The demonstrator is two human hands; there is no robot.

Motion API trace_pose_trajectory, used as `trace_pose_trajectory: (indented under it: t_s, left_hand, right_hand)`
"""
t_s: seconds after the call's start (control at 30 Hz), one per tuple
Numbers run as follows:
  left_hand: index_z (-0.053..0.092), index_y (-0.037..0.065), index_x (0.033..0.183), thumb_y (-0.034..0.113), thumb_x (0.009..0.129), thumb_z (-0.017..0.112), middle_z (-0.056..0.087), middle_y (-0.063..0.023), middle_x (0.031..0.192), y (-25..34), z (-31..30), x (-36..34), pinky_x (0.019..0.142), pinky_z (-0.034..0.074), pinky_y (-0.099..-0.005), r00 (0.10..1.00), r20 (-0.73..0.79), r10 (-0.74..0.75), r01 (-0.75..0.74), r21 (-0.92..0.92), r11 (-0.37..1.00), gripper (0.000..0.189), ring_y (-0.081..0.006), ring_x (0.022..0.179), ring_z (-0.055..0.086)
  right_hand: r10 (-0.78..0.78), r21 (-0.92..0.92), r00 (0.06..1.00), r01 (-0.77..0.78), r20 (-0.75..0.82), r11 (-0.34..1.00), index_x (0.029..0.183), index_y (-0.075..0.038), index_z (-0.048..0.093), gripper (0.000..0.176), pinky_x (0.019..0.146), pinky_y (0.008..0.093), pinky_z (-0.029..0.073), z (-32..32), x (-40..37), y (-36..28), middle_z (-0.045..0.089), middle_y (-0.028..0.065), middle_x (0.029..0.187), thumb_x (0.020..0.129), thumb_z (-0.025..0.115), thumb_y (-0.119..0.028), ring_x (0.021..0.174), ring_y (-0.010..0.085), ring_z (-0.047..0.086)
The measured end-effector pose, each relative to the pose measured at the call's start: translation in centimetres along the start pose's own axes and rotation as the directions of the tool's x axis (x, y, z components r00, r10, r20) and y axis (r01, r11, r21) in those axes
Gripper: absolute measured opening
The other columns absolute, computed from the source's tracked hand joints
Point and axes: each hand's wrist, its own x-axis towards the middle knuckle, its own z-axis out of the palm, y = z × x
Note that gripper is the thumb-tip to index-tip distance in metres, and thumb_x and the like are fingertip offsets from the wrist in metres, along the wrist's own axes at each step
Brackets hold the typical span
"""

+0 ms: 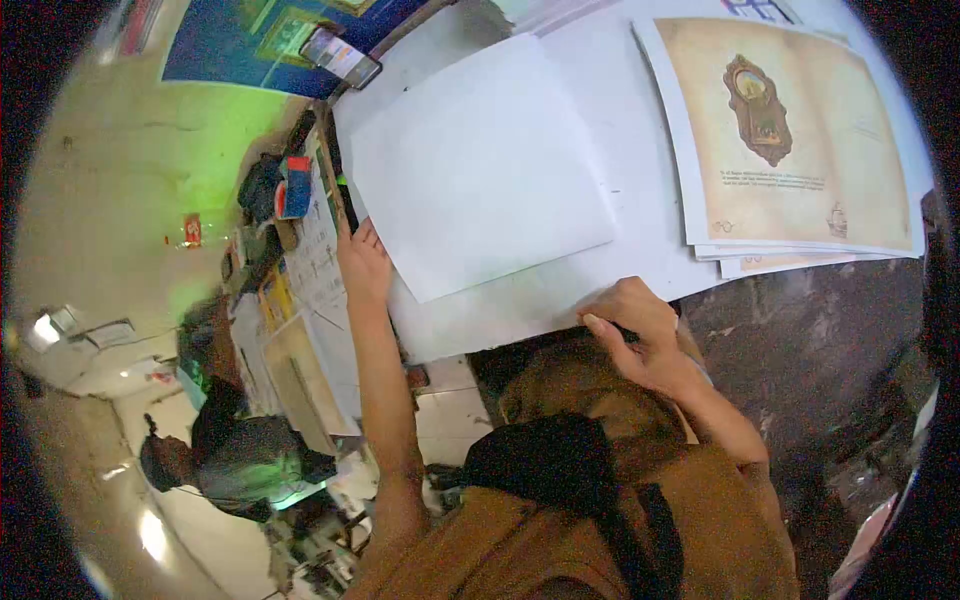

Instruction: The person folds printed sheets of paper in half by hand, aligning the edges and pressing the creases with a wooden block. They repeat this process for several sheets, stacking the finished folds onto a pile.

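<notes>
A large blank white paper sheet (485,165) lies on the white tabletop. My left hand (367,265) is at the sheet's left edge, its fingers stretched out alongside the near-left part of the paper; it is open. My right hand (640,328) rests by the table's front edge, just below the sheet's lower right corner. Its fingers are curled in and the thumb lies near the index finger. Whether something small is inside that closed hand is hidden.
To the right lies a stack of printed parchment-style sheets (800,195), the top one showing an ornate frame picture. A phone (341,57) sits at the far left corner by a blue board (230,50). Another person (235,450) is at the lower left, beyond papers on a side surface.
</notes>
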Motion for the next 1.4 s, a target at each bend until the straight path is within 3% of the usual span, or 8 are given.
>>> trace_pose_trajectory:
  t_s: [0.23, 0.4, 0.5, 0.7, 0.8, 1.03, 1.17, 1.4]
  left_hand:
    - [0.052, -0.002, 0.123, 0.056, 0.094, 0.038, 0.053, -0.0175, 0.125, 0.7, -1.8, -4.6, 0.105, 0.032, -0.0424, 0.936, 0.327, 0.127, 0.014, -0.397, 0.918, 0.066, -0.0284, 0.118, 0.049]
    - [0.064, 0.000, 0.109, 0.050, 0.099, 0.029, 0.066, -0.0136, 0.105, 3.1, -4.5, -9.4, 0.098, 0.038, -0.0439, 0.517, 0.856, 0.000, -0.103, 0.062, 0.993, 0.062, -0.0267, 0.103, 0.060]
    - [0.063, -0.001, 0.108, 0.045, 0.099, 0.039, 0.066, -0.0152, 0.104, 3.7, -3.3, -7.9, 0.097, 0.040, -0.0408, 0.726, 0.687, -0.041, -0.477, 0.545, 0.690, 0.053, -0.0266, 0.098, 0.062]
    - [0.051, 0.002, 0.129, 0.041, 0.089, 0.061, 0.051, -0.0162, 0.133, 1.6, 6.9, 5.4, 0.104, 0.036, -0.0393, 0.594, 0.742, 0.310, -0.771, 0.635, -0.043, 0.057, -0.0300, 0.123, 0.048]
    - [0.047, 0.000, 0.133, 0.047, 0.086, 0.062, 0.048, -0.0204, 0.135, 0.3, 10.3, 8.1, 0.106, 0.034, -0.0398, 0.778, 0.577, 0.247, -0.611, 0.786, 0.090, 0.068, -0.0328, 0.126, 0.045]
    - [0.051, -0.006, 0.127, 0.057, 0.080, 0.065, 0.055, -0.0217, 0.127, 3.3, 12.9, 13.5, 0.097, 0.042, -0.0378, 0.718, 0.613, 0.329, -0.690, 0.688, 0.224, 0.080, -0.0292, 0.120, 0.051]
    - [0.057, -0.002, 0.122, 0.051, 0.082, 0.067, 0.061, -0.0128, 0.118, 12.3, 9.2, 10.2, 0.088, 0.046, -0.0370, 0.817, 0.577, -0.023, -0.458, 0.672, 0.582, 0.067, -0.0223, 0.102, 0.058]
    - [0.046, 0.001, 0.131, 0.019, 0.084, 0.071, 0.059, -0.0109, 0.118, 13.5, -1.7, 0.5, 0.092, 0.047, -0.0347, 0.851, 0.238, 0.468, -0.493, 0.054, 0.868, 0.055, -0.0219, 0.109, 0.056]
  right_hand:
    - [0.420, 0.207, 0.870, -0.475, 0.258, 0.855, 0.110, 0.000, 0.064, 0.027, 0.084, 0.0343, 0.048, 2.9, -2.6, -3.4, 0.068, 0.0099, 0.095, 0.088, 0.065, -0.017, 0.084, 0.0194, 0.063]
    - [0.492, 0.577, 0.775, -0.627, 0.396, 0.523, 0.132, -0.002, 0.047, 0.062, 0.095, 0.0364, 0.044, 2.9, -6.6, -7.3, 0.060, 0.0137, 0.120, 0.086, 0.066, -0.039, 0.106, 0.0214, 0.057]
    - [0.825, 0.366, 0.550, -0.800, 0.131, 0.475, 0.133, 0.000, 0.044, 0.068, 0.097, 0.0367, 0.041, 3.6, -12.8, -7.4, 0.055, 0.0144, 0.125, 0.084, 0.067, -0.042, 0.110, 0.0239, 0.054]
    - [0.940, 0.233, 0.314, -0.912, -0.130, 0.337, 0.131, 0.003, 0.044, 0.069, 0.098, 0.0358, 0.040, 5.1, -11.2, -9.8, 0.054, 0.0146, 0.125, 0.085, 0.067, -0.042, 0.111, 0.0249, 0.053]
    - [0.849, 0.170, 0.456, -0.845, -0.267, 0.507, 0.106, 0.002, 0.063, 0.036, 0.077, 0.0307, 0.048, 5.3, -11.0, -10.1, 0.065, 0.0101, 0.103, 0.084, 0.069, -0.026, 0.090, 0.0179, 0.061]
    - [0.742, -0.087, 0.664, -0.748, -0.093, 0.658, 0.100, 0.001, 0.064, 0.025, 0.083, 0.0327, 0.050, 0.9, -8.8, -12.1, 0.065, 0.0101, 0.099, 0.085, 0.065, -0.018, 0.093, 0.0171, 0.061]
    - [0.662, 0.170, 0.703, -0.642, -0.260, 0.748, 0.116, -0.002, 0.056, 0.035, 0.083, 0.0349, 0.052, -2.3, -4.5, -13.2, 0.065, 0.0091, 0.099, 0.085, 0.064, -0.015, 0.092, 0.0217, 0.064]
    - [0.292, 0.220, 0.832, -0.210, -0.472, 0.953, 0.129, -0.005, 0.045, 0.051, 0.081, 0.0411, 0.053, -10.1, 2.4, -11.1, 0.061, 0.0141, 0.109, 0.084, 0.067, -0.014, 0.094, 0.0254, 0.063]
